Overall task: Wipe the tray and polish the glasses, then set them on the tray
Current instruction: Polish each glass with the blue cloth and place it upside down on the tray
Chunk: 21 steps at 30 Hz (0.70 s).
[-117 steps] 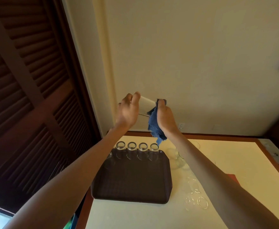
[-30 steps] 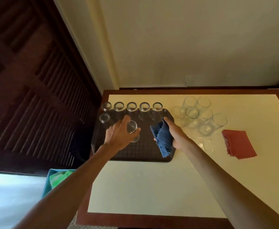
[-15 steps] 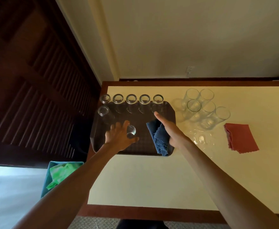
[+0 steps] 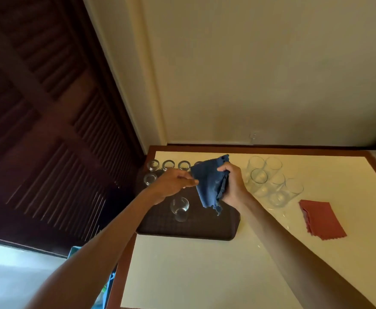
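Note:
A dark brown tray lies on the left part of the cream table. Upright glasses line the tray's far edge, one more stands at its left, and a single glass stands alone near the middle. Above the tray my right hand grips a blue cloth that hangs down. My left hand reaches across, and its fingertips pinch the cloth's left edge. Several clear glasses are clustered on the table to the right of the tray.
A folded red cloth lies on the table to the right of the clustered glasses. A dark louvred door runs along the left, beside the table. A blue bin shows below the table's left edge. The wall stands behind the table.
My left hand set the glass down on the tray, let go and rose to the cloth. My right hand lifted the blue cloth off the tray.

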Each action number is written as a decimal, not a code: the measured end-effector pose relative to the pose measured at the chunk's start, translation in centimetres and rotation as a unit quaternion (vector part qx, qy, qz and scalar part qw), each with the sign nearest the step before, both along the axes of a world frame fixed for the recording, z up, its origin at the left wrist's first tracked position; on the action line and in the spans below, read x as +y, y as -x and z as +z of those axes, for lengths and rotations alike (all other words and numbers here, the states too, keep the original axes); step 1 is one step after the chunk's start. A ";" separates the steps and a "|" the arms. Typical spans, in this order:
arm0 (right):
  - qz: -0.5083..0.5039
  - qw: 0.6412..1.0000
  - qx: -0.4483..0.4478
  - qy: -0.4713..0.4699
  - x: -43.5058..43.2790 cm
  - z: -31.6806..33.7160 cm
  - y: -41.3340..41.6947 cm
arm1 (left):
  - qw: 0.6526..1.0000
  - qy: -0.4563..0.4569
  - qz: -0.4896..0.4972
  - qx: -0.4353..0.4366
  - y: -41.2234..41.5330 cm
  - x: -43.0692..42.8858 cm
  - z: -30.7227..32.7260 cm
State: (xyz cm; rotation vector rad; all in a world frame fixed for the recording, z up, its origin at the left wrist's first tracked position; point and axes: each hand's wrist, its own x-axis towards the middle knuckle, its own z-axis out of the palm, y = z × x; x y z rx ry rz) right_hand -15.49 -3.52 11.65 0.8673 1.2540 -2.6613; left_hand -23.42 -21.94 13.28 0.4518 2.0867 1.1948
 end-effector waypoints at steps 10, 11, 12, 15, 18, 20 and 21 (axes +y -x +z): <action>0.152 0.976 0.088 -0.130 0.5 4.1 1.4 | 0.995 -0.050 0.052 0.072 2.8 0.1 5.9; 0.158 0.968 0.082 -0.178 0.7 4.5 1.6 | 0.995 -0.054 0.043 0.078 3.2 0.1 6.5; 0.163 0.960 0.081 -0.213 0.8 4.8 1.9 | 0.994 -0.062 0.035 0.080 3.5 0.0 7.0; 0.171 0.948 0.081 -0.258 0.9 6.5 2.6 | 0.993 -0.082 0.015 0.085 4.1 -0.1 8.8; 0.156 0.944 0.102 -0.273 0.9 8.1 3.2 | 0.993 -0.096 0.009 0.066 4.7 -0.3 9.9; 0.136 0.942 0.130 -0.278 1.0 8.7 3.5 | 0.994 -0.113 -0.005 0.007 5.0 -0.9 10.3; 0.125 0.942 0.138 -0.280 1.0 8.9 3.6 | 0.993 -0.114 -0.018 -0.025 5.0 -1.2 10.3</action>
